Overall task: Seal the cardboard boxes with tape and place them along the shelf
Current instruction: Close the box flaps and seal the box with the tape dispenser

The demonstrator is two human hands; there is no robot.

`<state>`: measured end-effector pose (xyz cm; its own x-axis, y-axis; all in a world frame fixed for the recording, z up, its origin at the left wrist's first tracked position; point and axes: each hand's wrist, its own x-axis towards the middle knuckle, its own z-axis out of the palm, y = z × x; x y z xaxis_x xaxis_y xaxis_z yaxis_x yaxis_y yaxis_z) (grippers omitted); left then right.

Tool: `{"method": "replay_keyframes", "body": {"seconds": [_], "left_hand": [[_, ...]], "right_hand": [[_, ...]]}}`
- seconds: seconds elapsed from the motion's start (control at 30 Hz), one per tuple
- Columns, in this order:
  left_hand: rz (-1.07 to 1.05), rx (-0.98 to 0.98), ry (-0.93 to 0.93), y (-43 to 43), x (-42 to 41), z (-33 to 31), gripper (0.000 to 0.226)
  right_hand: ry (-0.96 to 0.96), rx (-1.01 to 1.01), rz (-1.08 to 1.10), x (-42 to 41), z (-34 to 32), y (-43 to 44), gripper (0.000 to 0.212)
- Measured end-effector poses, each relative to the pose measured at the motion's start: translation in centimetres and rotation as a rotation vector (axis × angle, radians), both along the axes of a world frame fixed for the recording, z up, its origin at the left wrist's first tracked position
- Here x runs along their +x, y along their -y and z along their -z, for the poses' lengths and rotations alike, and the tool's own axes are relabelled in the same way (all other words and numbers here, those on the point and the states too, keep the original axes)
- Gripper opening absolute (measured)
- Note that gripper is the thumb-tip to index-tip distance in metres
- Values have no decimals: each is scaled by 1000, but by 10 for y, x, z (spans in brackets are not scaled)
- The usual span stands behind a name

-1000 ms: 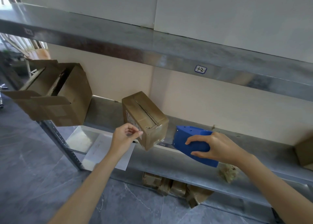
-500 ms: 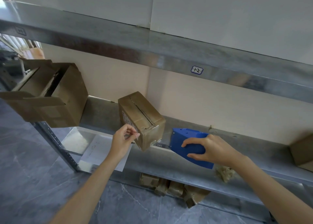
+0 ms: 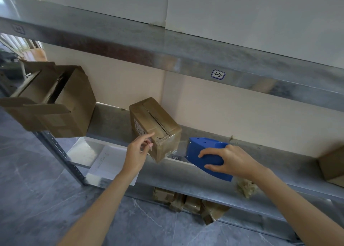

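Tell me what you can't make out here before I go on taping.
Head view only:
- Tape inside the blue dispenser: hidden by its shell and the right hand.
- Whether the left hand pinches anything beside the small box: too small.
- Print on that box's side label: too small to read.
- The box at the right edge: cut off by the frame, seal unseen.
- The boxes under the shelf: partly hidden by the shelf edge.

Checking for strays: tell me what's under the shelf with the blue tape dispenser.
Below the shelf lie small taped cardboard packages; anything further back is covered by it.
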<state>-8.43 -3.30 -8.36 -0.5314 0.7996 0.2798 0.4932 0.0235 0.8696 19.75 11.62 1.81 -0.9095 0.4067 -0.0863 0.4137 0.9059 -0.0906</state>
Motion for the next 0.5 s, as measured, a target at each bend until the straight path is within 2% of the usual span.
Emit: {"method": "replay_keyframes", "body": {"seconds": [0.23,0.5], "left_hand": [[-81,26,-321,-9,-5,6,32],[-165,6,-244,-28,11,0,13]], "right_hand": [[10,18,22,3,1,-3,38],[22,70,38,2,0,-2,35]]}}
